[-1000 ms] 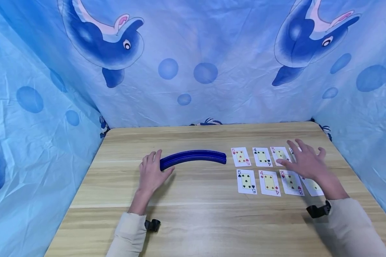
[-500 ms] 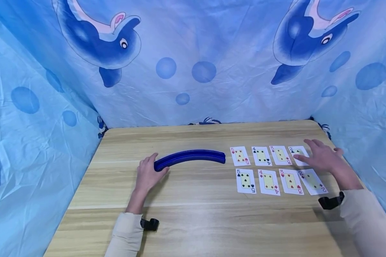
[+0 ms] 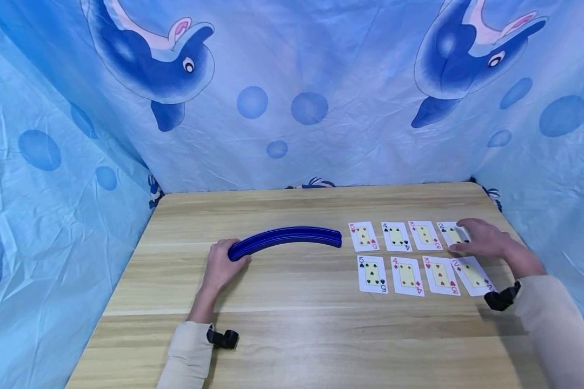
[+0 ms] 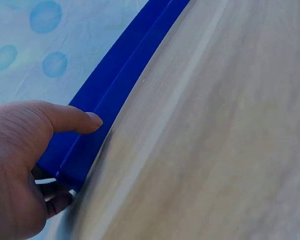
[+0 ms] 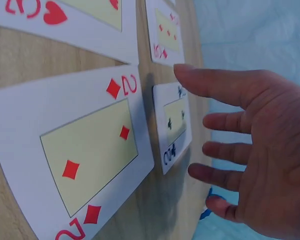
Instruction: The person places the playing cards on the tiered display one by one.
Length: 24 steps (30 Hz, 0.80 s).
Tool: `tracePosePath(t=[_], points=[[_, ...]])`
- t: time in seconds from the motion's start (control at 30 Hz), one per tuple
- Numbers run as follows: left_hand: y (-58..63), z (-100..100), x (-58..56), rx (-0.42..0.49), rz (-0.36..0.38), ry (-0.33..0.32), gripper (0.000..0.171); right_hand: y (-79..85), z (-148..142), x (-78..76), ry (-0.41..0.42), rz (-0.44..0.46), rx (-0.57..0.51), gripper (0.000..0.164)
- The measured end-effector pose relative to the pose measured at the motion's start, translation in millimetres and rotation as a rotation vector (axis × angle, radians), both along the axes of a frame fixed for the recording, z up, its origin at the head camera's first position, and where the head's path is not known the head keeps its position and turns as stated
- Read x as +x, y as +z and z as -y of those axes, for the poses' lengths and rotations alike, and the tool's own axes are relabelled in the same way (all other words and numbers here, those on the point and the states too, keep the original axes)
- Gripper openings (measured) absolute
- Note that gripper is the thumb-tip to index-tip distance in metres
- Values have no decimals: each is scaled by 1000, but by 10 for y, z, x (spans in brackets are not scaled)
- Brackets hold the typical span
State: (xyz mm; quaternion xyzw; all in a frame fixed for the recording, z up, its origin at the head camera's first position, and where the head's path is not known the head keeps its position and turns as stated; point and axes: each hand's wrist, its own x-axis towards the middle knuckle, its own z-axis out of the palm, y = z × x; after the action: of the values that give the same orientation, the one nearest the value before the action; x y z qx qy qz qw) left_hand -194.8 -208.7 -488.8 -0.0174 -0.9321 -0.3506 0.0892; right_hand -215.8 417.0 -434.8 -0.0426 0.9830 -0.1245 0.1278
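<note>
A curved blue card holder [image 3: 289, 236] with long grooves lies on the table, and my left hand [image 3: 220, 265] grips its left end. In the left wrist view the thumb [image 4: 82, 121] presses the near face while the other fingers go behind and under the end. My right hand [image 3: 484, 240] is over the two of clubs [image 3: 450, 231] at the far right of the back row, covering its right part. Its fingers are spread and slightly bent, with nothing between them. In the right wrist view the thumb overlaps the upper corner of that card. The two of diamonds [image 5: 90, 150] lies nearer.
More playing cards lie face up in two rows, among them the five of hearts [image 3: 364, 236] and the five of spades [image 3: 372, 274]. The wooden table [image 3: 292, 329] reaches back to a blue curtain [image 3: 370, 146] with dolphins, which also hangs at both sides.
My right hand has moved right across the back row and then down toward the two of clubs. The left hand has slid a little left and closed its grip on the holder's end.
</note>
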Motion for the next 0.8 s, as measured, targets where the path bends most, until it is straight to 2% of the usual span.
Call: tracePosePath(t=[0.13, 0.3, 0.53, 0.8], points=[[-55, 44, -12, 45, -48, -12, 41, -72, -40, -52, 48, -20, -42, 85], [-73, 89, -16, 86, -57, -12, 39, -123, -61, -101, 53, -22, -55, 85], [-75, 115, -14, 96, -78, -16, 37, -178, -110, -143, 64, -28, -52, 83], [-52, 148, 23, 119, -13, -17, 38, -193, -114, -178, 77, -33, -23, 81]])
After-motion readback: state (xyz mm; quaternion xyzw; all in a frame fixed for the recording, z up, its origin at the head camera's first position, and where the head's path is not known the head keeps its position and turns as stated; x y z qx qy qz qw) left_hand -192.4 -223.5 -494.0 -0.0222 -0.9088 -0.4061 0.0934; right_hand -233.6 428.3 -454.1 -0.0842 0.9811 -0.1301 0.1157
